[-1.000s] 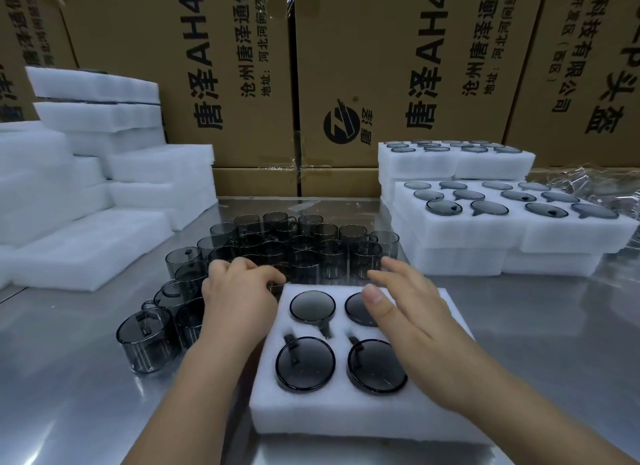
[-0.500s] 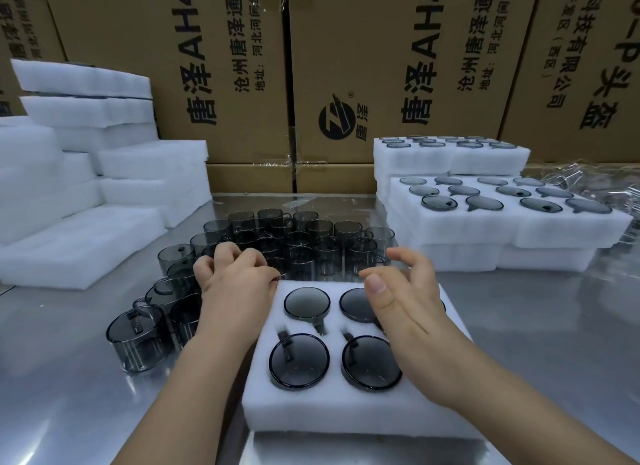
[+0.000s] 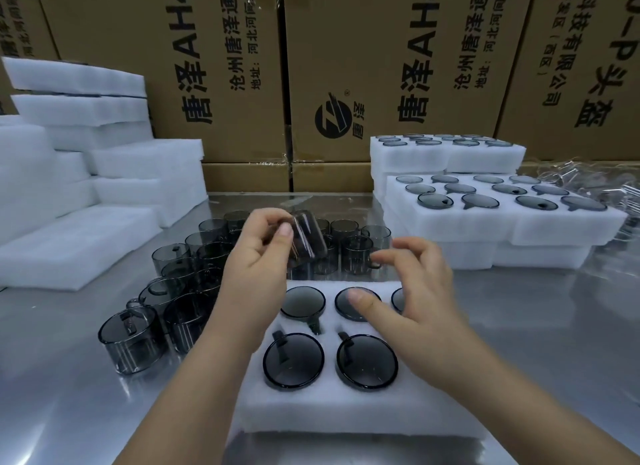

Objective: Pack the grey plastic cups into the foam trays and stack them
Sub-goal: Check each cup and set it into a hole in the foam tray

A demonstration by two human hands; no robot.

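Observation:
A white foam tray [image 3: 346, 409] lies in front of me on the steel table, with several grey cups [image 3: 293, 360] seated upside down in its holes. My left hand [image 3: 258, 257] holds one grey cup [image 3: 310, 238] tilted in the air above the loose cups [image 3: 194, 270] standing behind and left of the tray. My right hand [image 3: 412, 298] hovers over the tray's right side with fingers spread and relaxed, holding nothing; it hides the holes beneath it.
Filled foam trays [image 3: 502, 222] are stacked at the right, with a taller stack [image 3: 446, 153] behind. Empty foam trays [image 3: 79, 194] are piled at the left. Cardboard boxes [image 3: 381, 66] wall off the back. Crumpled clear plastic [image 3: 595, 184] lies at the far right.
My left hand has lifted a grey cup out of the loose group and raised it. My right hand opened wider and stayed over the tray.

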